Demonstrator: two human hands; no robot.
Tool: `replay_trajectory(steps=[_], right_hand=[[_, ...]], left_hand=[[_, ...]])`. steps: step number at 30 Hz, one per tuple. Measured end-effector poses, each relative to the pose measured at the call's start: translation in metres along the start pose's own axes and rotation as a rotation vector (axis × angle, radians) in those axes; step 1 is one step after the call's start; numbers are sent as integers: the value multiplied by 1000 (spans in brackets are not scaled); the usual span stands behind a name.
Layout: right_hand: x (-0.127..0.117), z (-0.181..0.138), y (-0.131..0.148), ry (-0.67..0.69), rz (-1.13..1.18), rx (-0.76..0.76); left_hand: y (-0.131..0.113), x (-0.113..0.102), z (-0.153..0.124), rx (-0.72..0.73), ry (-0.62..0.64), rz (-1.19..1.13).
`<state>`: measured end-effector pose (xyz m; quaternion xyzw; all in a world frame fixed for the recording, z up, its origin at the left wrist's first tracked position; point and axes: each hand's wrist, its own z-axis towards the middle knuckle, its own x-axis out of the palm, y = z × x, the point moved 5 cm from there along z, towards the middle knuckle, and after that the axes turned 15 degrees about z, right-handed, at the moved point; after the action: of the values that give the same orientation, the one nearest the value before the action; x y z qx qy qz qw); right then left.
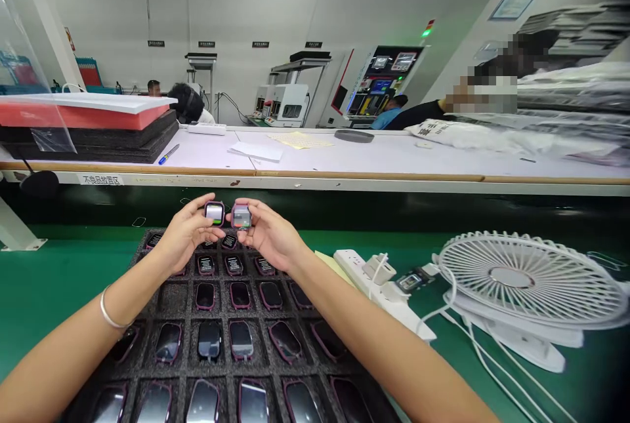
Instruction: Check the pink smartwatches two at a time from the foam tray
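My left hand [191, 229] grips a smartwatch [214, 213] with a lit screen, white above a green band, between thumb and fingers. In my right hand [270, 233] is a second smartwatch [241, 216], its screen greyish with a touch of red near the bottom. The two watches are held side by side, a small gap apart, above the far end of a black foam tray [172, 298]. Rows of purple-rimmed smartwatches [241, 295] lie in the tray's compartments. Some near the far end show white text; those closer to me are dark. My forearms cover parts of the tray's sides.
A white power strip [388, 292] with plugs and cables lies right of the tray, beside a white fan [531, 285]. Beyond is a raised shelf [305, 164] carrying stacked foam sheets [88, 121], a pen [168, 154] and papers. Co-workers sit farther back; one person leans in at right.
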<state>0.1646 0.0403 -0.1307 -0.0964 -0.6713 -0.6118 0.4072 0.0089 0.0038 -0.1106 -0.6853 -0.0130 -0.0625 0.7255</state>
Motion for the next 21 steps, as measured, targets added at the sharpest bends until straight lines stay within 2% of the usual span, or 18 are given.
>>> replay_trajectory(steps=[5,9,16,21], right_hand=[[37,15,38,156,-74,-215],[63,19,66,281,-104,-315],[85,8,93,367,-217,-415],[93,2,101,368,-245,-441]], left_hand=[[-45,4,10,335,-50,120],[-77,6,14,549,-94,177],[-108,13,10,720,-87,224],[-115,16,7,738,-99,226]])
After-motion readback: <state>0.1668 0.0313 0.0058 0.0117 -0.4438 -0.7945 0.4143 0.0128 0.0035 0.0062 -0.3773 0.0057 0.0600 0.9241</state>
